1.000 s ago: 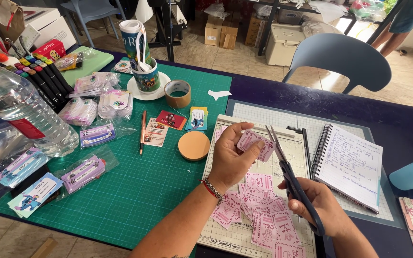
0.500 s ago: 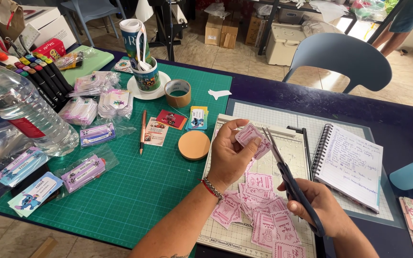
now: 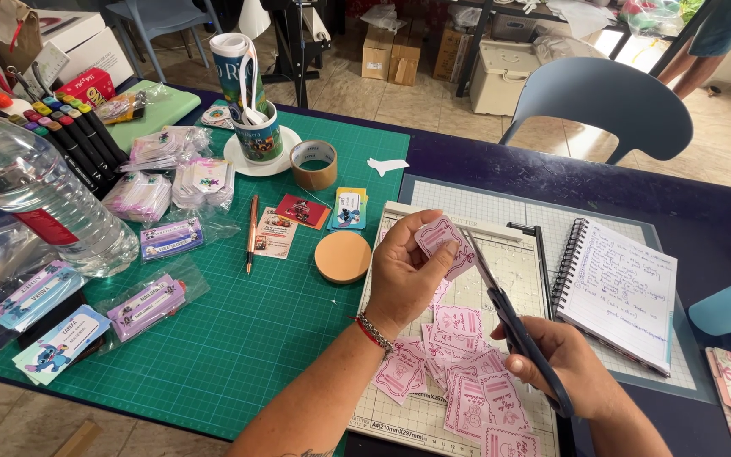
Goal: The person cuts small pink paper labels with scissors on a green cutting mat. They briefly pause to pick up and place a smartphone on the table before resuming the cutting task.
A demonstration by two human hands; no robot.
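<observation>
Meanwhile left hand (image 3: pixel 408 279) holds pink label (image 3: pixel 440 245), scissors (image 3: pixel 513 330) cutting it

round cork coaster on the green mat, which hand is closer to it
Left. The left hand is just right of the cork coaster, holding a pink label. The right hand, holding scissors, is farther right and nearer the person.

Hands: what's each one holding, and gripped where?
Left hand pinches a pink paper label by its left edge; right hand holds scissors by the handles.

1 head view looks steeply down, close over the green cutting mat (image 3: pixel 213 338)
</observation>
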